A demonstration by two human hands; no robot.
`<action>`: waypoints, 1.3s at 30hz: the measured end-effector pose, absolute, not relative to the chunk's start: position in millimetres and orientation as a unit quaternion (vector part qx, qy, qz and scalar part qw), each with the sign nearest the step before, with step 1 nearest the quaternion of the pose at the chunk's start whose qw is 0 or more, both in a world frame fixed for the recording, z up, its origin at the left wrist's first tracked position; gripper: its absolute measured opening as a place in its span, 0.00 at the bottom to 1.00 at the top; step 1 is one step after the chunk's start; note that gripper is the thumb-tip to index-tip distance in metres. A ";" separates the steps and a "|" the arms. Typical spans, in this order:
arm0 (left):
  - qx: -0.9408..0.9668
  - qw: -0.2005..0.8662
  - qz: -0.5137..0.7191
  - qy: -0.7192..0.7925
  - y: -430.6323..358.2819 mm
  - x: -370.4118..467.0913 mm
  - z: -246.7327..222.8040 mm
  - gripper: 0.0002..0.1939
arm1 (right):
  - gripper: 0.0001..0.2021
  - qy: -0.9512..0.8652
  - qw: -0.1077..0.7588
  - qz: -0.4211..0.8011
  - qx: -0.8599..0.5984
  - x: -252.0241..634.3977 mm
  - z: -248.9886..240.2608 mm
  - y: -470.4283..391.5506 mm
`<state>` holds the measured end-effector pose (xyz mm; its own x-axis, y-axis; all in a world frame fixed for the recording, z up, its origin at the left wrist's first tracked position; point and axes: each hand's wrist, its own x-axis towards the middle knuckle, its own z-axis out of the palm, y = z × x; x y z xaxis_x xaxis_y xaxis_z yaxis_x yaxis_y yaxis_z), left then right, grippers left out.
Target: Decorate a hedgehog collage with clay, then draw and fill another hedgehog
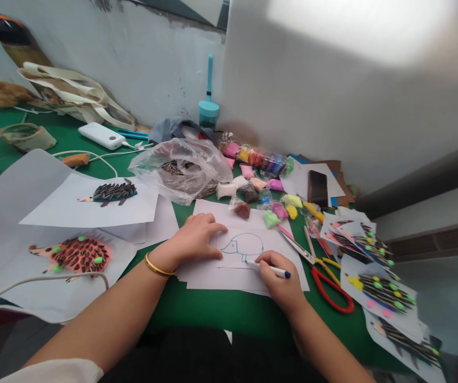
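Head view: left hand [197, 236] palm-down on the left part of a white rectangular paper sheet [205, 279], thumb and index finger spread apart, remaining fingers close together. Right hand [282, 274] pinching a slim white pen with a dark blue end [279, 271] between thumb and fingers; pen tip at the leg of a blue-line hedgehog-like outline [249, 243]. Outline lies on the sheet, between the hands. Sheet rests on a green tabletop [213, 314]. Beyond the sheet: crumpled clear plastic bag with dark contents [208, 166]. Small packets of coloured material [280, 210] overlap its far edge. Right of sheet: metal scissors with a red handle [299, 248].
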<state>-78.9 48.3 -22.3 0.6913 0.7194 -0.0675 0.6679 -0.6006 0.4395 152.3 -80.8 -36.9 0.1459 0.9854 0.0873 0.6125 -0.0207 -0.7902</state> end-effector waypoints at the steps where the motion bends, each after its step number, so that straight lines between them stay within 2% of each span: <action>1: 0.893 0.220 0.058 0.389 48.2 -78.8 -22.4 0.34 | 0.08 -0.600 0.360 0.262 -0.664 151.8 -36.1 -80.9; 10: 0.891 0.223 0.052 0.392 48.0 -78.7 -22.0 0.34 | 0.09 -0.583 0.380 0.244 -0.675 161.5 -34.8 -83.0; 39: 0.891 0.224 0.053 0.392 48.1 -78.5 -21.3 0.34 | 0.09 -0.591 0.349 0.269 -0.675 172.8 -37.1 -83.9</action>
